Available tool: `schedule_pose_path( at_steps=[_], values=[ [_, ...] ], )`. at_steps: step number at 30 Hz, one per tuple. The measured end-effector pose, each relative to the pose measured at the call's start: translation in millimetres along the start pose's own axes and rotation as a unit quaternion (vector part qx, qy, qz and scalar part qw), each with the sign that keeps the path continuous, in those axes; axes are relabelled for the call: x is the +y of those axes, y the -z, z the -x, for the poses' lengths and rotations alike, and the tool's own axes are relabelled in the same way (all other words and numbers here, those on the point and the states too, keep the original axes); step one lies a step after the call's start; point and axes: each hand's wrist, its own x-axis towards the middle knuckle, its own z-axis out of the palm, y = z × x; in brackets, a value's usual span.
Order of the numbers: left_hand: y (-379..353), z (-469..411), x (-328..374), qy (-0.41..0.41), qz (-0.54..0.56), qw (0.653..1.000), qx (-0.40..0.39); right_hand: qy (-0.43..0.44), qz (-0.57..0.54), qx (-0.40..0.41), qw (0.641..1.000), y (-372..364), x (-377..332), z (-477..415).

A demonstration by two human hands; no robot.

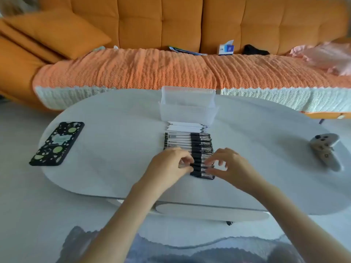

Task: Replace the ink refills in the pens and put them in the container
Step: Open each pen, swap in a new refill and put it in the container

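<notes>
A row of several clear pens with black grips (pixel 190 142) lies side by side in the middle of the white table (pixel 114 149). Behind them lies a small bundle of white refills (pixel 187 126), and behind those stands a clear plastic container (pixel 188 104). My left hand (pixel 169 166) pinches the barrel of one pen near the front of the row. My right hand (pixel 226 166) pinches the same pen at its tip end. The fingers hide the left ends of the nearest pens.
A phone in a black case with green spots (pixel 57 144) lies at the table's left. A grey game controller (pixel 325 150) lies at its right. An orange sofa (pixel 171 69) with a box, papers and cloths runs along the back.
</notes>
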Motion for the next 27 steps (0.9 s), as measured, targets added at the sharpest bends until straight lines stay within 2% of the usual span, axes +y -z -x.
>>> schedule_pose_path(
  at_steps=[6, 14, 19, 22, 27],
  values=[
    [-26.1, -0.4, -7.2, -0.033, -0.036, 0.999, -0.008, 0.036, 0.063, 0.039, 0.997, -22.5, 2.1, 9.2],
    [-35.5, -2.7, -11.4, -0.095, -0.065, 0.992, 0.045, 0.082, 0.094, 0.106, 0.987, -29.8, 7.0, 10.8],
    [-16.7, -13.6, -0.9, -0.143, -0.072, 0.978, 0.130, 0.069, -0.038, 0.130, 0.988, -8.4, -7.7, -1.5],
    [-3.2, -20.1, 4.9, -0.136, -0.050, 0.981, 0.128, 0.036, -0.128, 0.139, 0.981, 0.6, -16.6, -10.5],
    [-6.6, -16.1, -2.3, -0.086, -0.017, 0.989, 0.123, 0.015, -0.189, 0.121, 0.974, -1.2, -23.2, -19.8]
  ],
)
